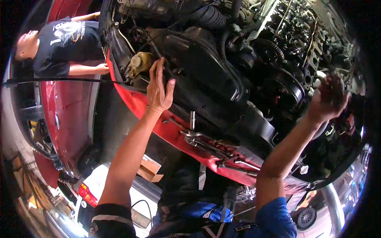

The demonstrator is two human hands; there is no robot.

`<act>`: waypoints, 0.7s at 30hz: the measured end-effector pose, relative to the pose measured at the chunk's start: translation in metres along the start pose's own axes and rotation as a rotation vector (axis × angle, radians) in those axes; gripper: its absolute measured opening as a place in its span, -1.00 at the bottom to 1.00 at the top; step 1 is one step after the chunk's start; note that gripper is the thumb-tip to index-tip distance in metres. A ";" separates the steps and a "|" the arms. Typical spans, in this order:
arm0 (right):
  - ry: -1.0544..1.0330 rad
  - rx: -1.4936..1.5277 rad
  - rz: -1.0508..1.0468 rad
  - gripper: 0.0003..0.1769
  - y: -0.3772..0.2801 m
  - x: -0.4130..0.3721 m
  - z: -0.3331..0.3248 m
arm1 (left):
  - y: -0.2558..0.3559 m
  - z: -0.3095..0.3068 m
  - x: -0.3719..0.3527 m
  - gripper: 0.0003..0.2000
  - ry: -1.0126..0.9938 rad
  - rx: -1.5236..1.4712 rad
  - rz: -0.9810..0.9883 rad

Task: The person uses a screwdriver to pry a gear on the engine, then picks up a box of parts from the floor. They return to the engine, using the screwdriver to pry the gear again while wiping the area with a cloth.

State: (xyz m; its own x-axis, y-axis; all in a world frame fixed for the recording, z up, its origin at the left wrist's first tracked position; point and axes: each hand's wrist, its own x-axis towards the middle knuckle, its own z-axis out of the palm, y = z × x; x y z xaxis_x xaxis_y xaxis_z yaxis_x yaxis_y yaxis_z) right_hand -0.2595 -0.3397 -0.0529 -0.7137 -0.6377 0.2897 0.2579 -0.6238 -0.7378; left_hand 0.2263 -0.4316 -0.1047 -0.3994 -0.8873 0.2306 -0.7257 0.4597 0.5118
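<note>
Blue sleeve (276, 216) nearest the lens, on the right arm; both bare forearms run up from the near edge into the open engine bay of a red car.

Left hand (158, 89): open, fingers spread, palm flat on the left end of a black plastic cover (206, 75). It holds nothing and looks to be bracing. A yellowish reservoir (139, 62) sits just left of the fingertips.

Right hand (328, 101): far right, deep among the engine parts, just right of a large dark pulley (291, 85). It is blurred; fingers seem curled, but whether they grip a part or tool cannot be told. A toothed sprocket (270, 49) lies farther off, to the left.

Judgement: work is mid-reach at the pulley end of the engine, one hand steadying, the other busy. Any next move there calls for a sure hold in a tight space.

Wrenches (206, 143) lie loose on the red body panel (170, 133), between the arms. Another person (59, 43) in a black shirt leans on the car at far left.
</note>
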 end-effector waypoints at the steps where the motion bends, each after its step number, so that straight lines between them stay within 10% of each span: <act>1: 0.028 -0.319 -0.162 -0.59 0.014 -0.009 0.018 | -0.001 0.000 0.000 -0.30 -0.018 -0.001 0.000; 9: 0.132 -0.568 0.282 -0.61 -0.055 -0.100 0.096 | -0.001 0.004 -0.004 -0.37 0.013 -0.031 0.031; 21: 0.521 -0.612 0.626 -0.71 -0.127 -0.288 0.021 | 0.006 0.002 -0.004 -0.43 0.041 -0.064 0.086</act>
State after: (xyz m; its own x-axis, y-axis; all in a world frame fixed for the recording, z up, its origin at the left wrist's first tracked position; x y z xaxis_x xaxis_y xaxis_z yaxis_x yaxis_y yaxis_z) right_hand -0.0729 -0.0870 -0.0299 -0.7976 -0.4032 -0.4486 0.4088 0.1855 -0.8936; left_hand 0.2229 -0.4254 -0.1039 -0.4344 -0.8461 0.3090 -0.6518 0.5320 0.5405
